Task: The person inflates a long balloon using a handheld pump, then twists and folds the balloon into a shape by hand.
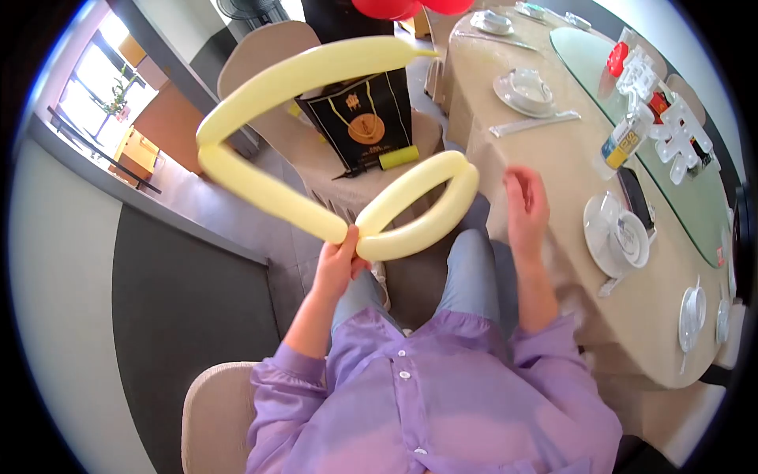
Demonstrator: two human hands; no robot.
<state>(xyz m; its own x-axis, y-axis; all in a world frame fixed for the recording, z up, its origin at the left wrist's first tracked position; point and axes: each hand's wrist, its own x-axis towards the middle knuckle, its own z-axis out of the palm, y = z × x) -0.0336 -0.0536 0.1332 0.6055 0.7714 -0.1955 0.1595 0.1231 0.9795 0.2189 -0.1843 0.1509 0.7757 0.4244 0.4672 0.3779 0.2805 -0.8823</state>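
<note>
A long pale-yellow modelling balloon [304,69] is in front of me in the head view. My left hand [339,261] pinches it at a twisted joint. To the right of that joint the balloon forms a closed loop; to the left, a long section runs up, bends sharply and crosses back over the chair to a thin uninflated tip. My right hand [527,207] is raised beside the loop, apart from it, its fingers loosely curved with nothing visible in them.
A chair [264,63] ahead bears a black paper bag [359,118] and a yellow-green balloon pump [399,157]. On my right, a cloth-covered table [545,150] holds wrapped dishes [527,91], a bottle [628,138] and a glass turntable [671,201]. Red balloons [387,6] show at the top.
</note>
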